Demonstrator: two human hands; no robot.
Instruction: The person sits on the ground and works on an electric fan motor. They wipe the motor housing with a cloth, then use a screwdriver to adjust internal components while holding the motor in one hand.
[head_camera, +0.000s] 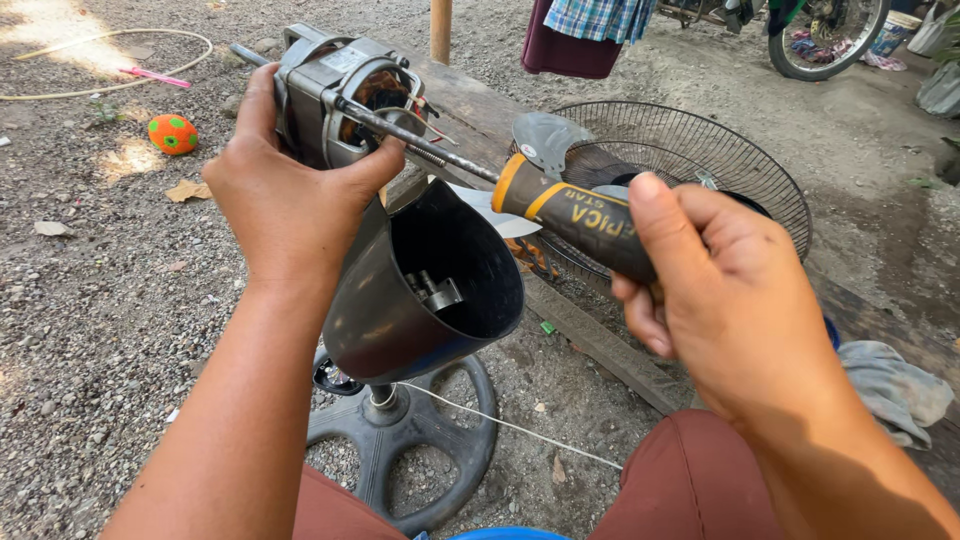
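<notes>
With the motor (335, 95) already out of its housing (430, 290), we grip it in our closed left hand (290, 195) while our right hand (725, 290), closed around the screwdriver (575, 215), works on a screw not yet out.

A weathered wooden bench (600, 340) stretched across gravel ground (100, 300), bearing a round wire fan guard (700, 160) with a grey fan blade (545, 135) resting at its near edge. A crumpled grey rag (895, 385) lay toward the bench's right end. On the gravel sat a dark spoked fan base (400, 440), an orange-and-green ball (172, 134), a loop of pale hose (110, 60), a pink stick (155, 76) and scattered dry leaves (187, 190).
</notes>
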